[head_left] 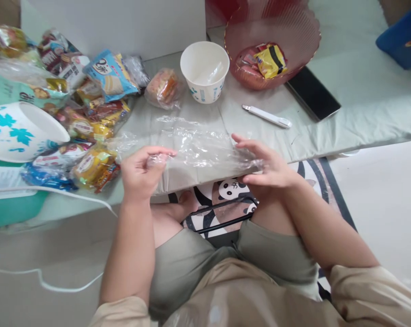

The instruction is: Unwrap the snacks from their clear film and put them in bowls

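A clear, crinkled plastic bag (pixel 201 147) stretches between my two hands above the front edge of the covered surface. My left hand (pixel 142 170) pinches its left end between thumb and fingers. At the other end, my right hand (pixel 268 163) has its thumb and fingers spread apart, with the plastic touching between them. Just beyond the bag stand a white paper cup (pixel 205 72) with blue print and a wrapped bun (pixel 163 88). A white utility knife (pixel 266 116) lies beyond my right hand.
Packaged snacks (pixel 111 75) crowd the left side beside a tipped paper bucket (pixel 21 131). A pinkish ribbed bowl (pixel 239 59) holds several packets. Next to it lies a black phone (pixel 314 93). A white cable (pixel 79 195) hangs at the left, and a blue object (pixel 401 41) is far right.
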Tool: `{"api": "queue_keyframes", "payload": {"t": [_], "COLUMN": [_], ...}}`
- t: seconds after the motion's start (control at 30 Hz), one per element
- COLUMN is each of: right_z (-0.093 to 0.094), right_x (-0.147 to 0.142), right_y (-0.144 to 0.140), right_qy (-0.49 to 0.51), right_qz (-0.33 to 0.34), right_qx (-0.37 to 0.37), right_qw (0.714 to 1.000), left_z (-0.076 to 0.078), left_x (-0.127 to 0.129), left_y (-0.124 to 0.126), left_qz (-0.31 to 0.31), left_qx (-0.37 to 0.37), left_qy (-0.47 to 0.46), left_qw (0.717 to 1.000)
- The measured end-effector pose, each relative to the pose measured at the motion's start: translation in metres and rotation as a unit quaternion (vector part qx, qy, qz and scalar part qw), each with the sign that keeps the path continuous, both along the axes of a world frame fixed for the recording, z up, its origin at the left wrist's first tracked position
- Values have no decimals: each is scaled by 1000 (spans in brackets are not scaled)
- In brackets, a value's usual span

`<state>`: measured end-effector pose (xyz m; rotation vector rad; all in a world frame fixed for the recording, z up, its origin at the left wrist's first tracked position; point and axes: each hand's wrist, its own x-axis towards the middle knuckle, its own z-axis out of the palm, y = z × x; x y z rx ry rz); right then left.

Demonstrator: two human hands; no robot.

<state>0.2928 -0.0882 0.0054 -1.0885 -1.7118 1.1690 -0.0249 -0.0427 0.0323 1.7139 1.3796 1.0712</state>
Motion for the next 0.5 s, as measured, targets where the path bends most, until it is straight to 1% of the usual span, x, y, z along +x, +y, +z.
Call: {"api": "queue_keyframes", "payload": {"t": [0.07,0.1,0.17,0.27,0.33,0.4,0.43,0.47,0.5], "right_z": [-3,-4,-5,-3,-3,-3,-3,-3,-2], "right_x": [-3,-4,-7,-9,-9,-9,-10,-11,-12], "right_y": [0,1,2,7,10,13,13,14,14], "right_qy": [-22,-9,41,98,105,89,75,59,42], "right_qz": [-30,-55,-106,-161,-177,-177,-177,-180,-190], "right_qx": [3,0,-21,-67,-81,-65,-48,-32,-20], "right_qw": [999,998,993,980,975,978,980,981,981], "left_z": [-7,-10,-16,-18,-16,-15,-15,-15,-16], "left_x": [-8,-13,-20,-26,-27,-25,-24,-23,-21], "left_y": [8,11,16,17,15,13,13,13,13], "left_qz": [18,10,-13,-24,-70,-132,-146,-138,-114], "left_qx": [10,12,13,-1,-9,-19,-26,-35,-46], "left_qy": [-8,1,2,-59,-63,-17,3,9,-3], "left_qw": [1000,1000,1000,998,995,991,989,990,992]}}
